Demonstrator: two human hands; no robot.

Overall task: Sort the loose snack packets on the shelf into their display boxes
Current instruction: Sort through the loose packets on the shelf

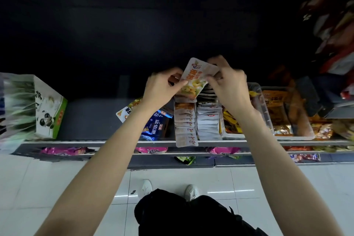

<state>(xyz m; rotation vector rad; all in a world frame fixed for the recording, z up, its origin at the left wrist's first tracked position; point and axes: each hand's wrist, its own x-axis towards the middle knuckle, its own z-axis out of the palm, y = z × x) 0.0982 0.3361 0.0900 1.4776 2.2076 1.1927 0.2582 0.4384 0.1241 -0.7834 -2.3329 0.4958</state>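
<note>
The right hand (229, 87) hides the right edge of the raised packet (197, 78), the panda box (40, 109) at 9 o'clock is cut by the frame edge, and goods (333, 25) at 2 o'clock are blurred.

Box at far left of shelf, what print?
White box with panda print, green edge; head view.

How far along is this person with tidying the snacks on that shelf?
Partly done, it seems. Two rows of white packets already stand filed in their display box. In hand: both the left hand and right hand hold one white packet above those rows. Still left: a blue packet and others lie loose beside the box, and the clear tray looks jumbled.
</note>
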